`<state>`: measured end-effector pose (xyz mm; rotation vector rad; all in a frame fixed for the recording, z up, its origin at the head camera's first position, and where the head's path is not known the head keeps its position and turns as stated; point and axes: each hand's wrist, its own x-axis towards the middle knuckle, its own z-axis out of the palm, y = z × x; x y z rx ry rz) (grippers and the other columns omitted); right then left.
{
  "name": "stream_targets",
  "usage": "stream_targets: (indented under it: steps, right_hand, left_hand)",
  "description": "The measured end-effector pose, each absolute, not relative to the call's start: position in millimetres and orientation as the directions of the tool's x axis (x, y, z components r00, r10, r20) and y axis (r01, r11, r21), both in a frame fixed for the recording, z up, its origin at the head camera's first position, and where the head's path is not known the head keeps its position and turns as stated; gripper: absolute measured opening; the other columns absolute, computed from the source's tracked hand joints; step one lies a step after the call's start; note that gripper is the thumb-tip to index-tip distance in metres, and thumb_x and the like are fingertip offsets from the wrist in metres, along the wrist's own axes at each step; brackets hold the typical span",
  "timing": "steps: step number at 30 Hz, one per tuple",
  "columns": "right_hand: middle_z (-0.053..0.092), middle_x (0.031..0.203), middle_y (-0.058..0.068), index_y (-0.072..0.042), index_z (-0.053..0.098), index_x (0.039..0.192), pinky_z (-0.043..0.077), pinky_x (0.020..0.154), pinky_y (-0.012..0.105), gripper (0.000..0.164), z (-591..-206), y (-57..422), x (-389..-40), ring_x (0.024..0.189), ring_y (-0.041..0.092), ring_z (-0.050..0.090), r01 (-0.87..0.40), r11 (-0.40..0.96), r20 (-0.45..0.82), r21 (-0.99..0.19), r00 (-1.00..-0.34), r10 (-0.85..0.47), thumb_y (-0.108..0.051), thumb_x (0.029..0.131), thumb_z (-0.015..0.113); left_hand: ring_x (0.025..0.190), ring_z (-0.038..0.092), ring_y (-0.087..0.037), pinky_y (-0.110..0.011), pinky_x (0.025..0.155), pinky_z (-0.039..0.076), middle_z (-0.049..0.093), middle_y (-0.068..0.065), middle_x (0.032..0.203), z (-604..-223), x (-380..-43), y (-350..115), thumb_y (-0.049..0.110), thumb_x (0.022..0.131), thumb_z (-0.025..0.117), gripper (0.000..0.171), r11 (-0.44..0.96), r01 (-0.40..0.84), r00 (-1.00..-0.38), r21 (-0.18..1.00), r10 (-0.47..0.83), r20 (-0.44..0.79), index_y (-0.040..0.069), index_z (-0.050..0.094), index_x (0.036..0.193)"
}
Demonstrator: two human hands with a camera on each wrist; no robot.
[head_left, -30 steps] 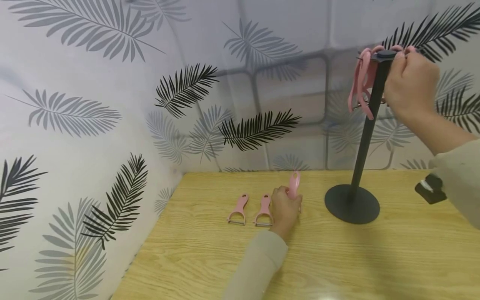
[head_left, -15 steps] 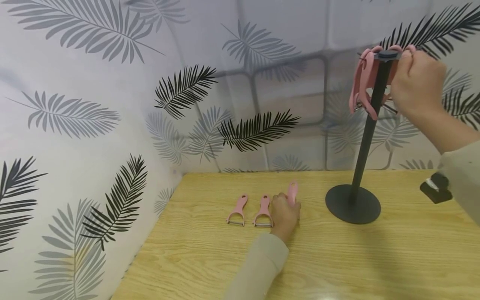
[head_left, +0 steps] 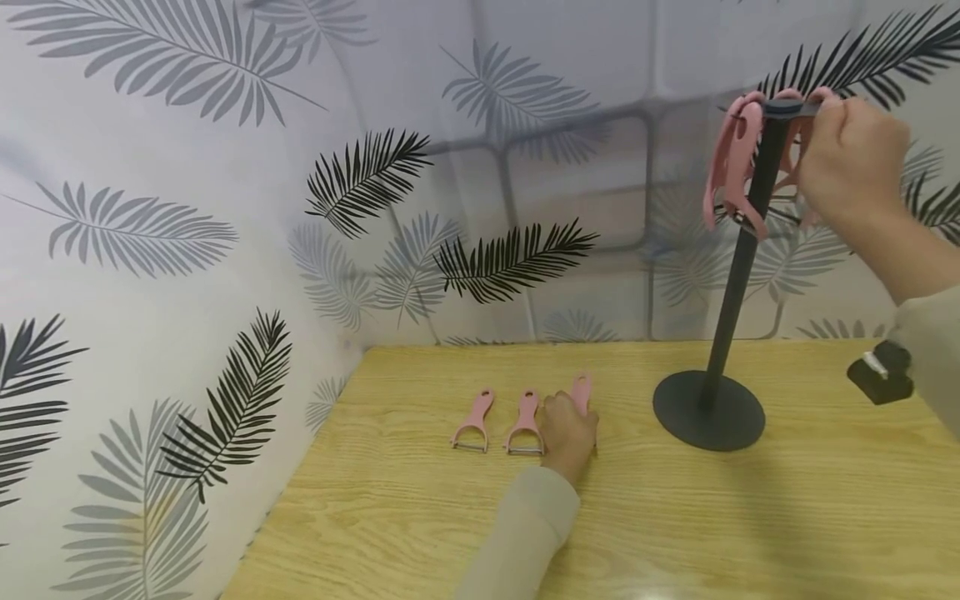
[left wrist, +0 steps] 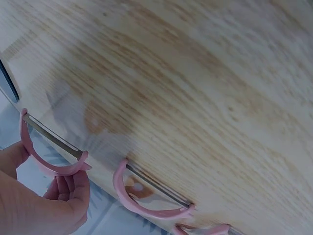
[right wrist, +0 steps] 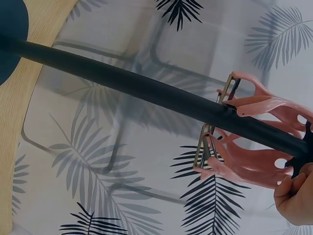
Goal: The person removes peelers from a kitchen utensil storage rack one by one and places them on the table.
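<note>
My left hand (head_left: 567,429) holds a pink Y-shaped peeler (head_left: 582,392) low at the table. In the left wrist view its curved head and metal blade (left wrist: 53,137) show between thumb and fingers. Two like peelers lie just to the left, one near (head_left: 526,423) and one farther off (head_left: 474,422). Several more pink peelers (head_left: 738,158) hang from the top of a black stand (head_left: 733,283). My right hand (head_left: 855,162) is up there, fingers curled at the right end of the top, where the right wrist view shows them pinching a black hook (right wrist: 297,164).
The stand's round base (head_left: 708,410) rests on the wood-grain table (head_left: 390,500), right of the peelers. Behind rises a wall (head_left: 405,75) covered in feather patterns. A small black object (head_left: 881,375) appears beside the right sleeve.
The stand's top has turned with its hanging peelers, and my right hand has shifted slightly right. My left hand has brought its peeler down, closer to the table.
</note>
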<state>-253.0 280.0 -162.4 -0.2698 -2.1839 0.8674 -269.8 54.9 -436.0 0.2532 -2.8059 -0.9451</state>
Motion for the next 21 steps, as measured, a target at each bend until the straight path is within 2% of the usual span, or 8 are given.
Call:
stream_targets:
  steps: [4,11,17,21]
  right_hand:
    - [0.036,0.061,-0.008,-0.016,0.037,0.075,0.027,0.041,0.016,0.036,-161,284,-251,0.045,0.001,0.032,-0.062,0.695,0.520,-0.716,-0.713,0.471,-0.031,0.101,0.018]
    - [0.034,0.055,-0.011,-0.012,0.037,0.072,0.028,0.042,0.018,0.040,-159,289,-250,0.046,0.003,0.032,-0.042,0.671,0.487,-0.741,-0.722,0.492,-0.033,0.100,0.019]
    - [0.032,0.049,-0.016,-0.009,0.037,0.068,0.027,0.044,0.019,0.041,-157,292,-250,0.047,0.003,0.031,-0.071,0.637,0.486,-0.767,-0.714,0.504,-0.029,0.100,0.021]
    - [0.033,0.049,-0.015,-0.009,0.036,0.068,0.027,0.042,0.019,0.041,-156,291,-248,0.046,0.003,0.031,-0.082,0.630,0.482,-0.772,-0.722,0.496,-0.029,0.100,0.022]
  left_hand:
    - [0.080,0.060,-0.027,-0.037,0.072,0.052,0.061,-0.013,0.084,-436,-272,56,0.020,0.072,0.077,0.028,0.806,-0.123,-0.968,0.579,-0.226,0.109,-0.001,0.063,0.085]
    - [0.075,0.060,-0.028,-0.037,0.065,0.052,0.062,-0.014,0.083,-439,-268,55,0.018,0.074,0.074,0.022,0.828,-0.090,-0.977,0.554,-0.182,0.113,0.000,0.062,0.079]
    - [0.075,0.061,-0.028,-0.035,0.068,0.051,0.063,-0.013,0.080,-441,-269,57,0.019,0.071,0.072,0.019,0.887,-0.097,-0.969,0.451,-0.187,0.159,0.002,0.064,0.075]
    - [0.078,0.061,-0.028,-0.034,0.070,0.052,0.063,-0.013,0.081,-441,-270,60,0.019,0.072,0.072,0.020,0.893,-0.137,-0.968,0.428,-0.213,0.135,0.001,0.065,0.077]
